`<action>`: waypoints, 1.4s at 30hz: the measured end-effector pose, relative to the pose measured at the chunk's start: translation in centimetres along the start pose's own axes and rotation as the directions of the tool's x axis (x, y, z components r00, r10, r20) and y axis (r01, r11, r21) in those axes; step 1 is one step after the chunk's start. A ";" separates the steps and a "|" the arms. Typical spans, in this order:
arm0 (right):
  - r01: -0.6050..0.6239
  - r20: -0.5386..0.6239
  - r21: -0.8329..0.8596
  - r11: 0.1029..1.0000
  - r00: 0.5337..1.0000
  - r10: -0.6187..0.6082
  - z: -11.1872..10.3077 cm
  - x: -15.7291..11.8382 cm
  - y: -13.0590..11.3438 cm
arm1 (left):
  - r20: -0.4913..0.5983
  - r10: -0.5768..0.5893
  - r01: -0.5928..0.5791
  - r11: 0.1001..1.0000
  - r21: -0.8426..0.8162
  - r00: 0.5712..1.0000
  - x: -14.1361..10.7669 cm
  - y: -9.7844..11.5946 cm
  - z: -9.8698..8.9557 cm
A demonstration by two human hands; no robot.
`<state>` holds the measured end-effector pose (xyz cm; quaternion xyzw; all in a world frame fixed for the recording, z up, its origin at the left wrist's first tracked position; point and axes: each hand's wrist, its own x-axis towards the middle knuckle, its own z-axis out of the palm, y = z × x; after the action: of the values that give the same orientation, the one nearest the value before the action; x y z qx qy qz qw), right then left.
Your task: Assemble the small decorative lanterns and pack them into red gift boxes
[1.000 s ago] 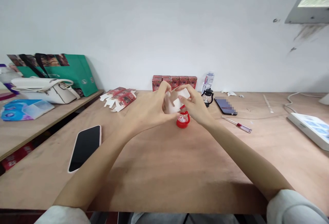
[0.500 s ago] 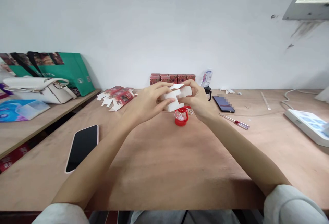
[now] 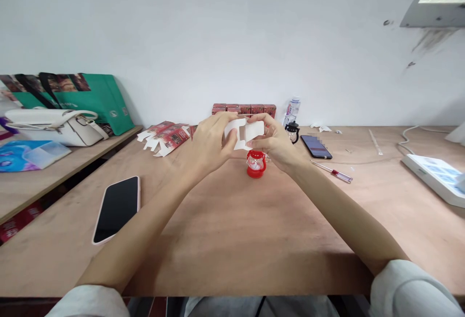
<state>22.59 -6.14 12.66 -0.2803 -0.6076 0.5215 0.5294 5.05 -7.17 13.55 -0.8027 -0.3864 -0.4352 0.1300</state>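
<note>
White carton (image 3: pixel 235 126) held from both sides
Left hand (image 3: pixel 209 143) and right hand (image 3: pixel 278 145) pinch it, seemingly steadying its open flaps (image 3: pixel 256 130); red lantern (image 3: pixel 256 166) just below their grip.

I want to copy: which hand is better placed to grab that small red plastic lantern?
Probably the right hand: it looks nearer the lantern. Both hands hold the open white-flapped cardboard box; the left hand could steady it alone.

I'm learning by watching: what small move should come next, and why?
Perhaps fold in the right flap of the carton: it sticks out unfolded, the left hand holds the carton, and the right hand is right beside that flap.
</note>
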 end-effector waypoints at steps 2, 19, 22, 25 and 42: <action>-0.029 -0.027 0.029 0.999 0.999 0.030 0.6 -0.3 -0.2 | -0.008 0.013 -0.012 0.997 0.080 1.000 0.0 0.1 0.2; -0.064 -0.059 0.115 0.991 0.996 0.071 0.4 -0.4 -0.4 | 0.194 0.121 -0.137 0.988 0.071 0.973 0.0 -1.7 -0.5; -0.058 -0.047 0.112 0.992 0.997 0.063 0.5 -0.4 -0.4 | 0.150 0.190 -0.197 0.980 0.030 0.970 -0.3 -2.8 0.1; -0.067 -0.022 0.122 0.990 0.997 0.071 0.6 -0.4 -0.3 | 0.089 0.200 -0.195 0.979 -0.060 0.976 -0.5 -3.3 0.4; 0.030 -0.214 -0.077 0.997 0.976 -0.046 1.2 -0.4 0.7 | -0.010 0.168 -0.165 0.953 -0.255 0.986 -0.5 -2.3 1.1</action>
<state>21.42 -6.74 12.00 -0.3427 -0.5705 0.4554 0.5914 3.83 -5.33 12.23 -0.8450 -0.2588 -0.4641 0.0597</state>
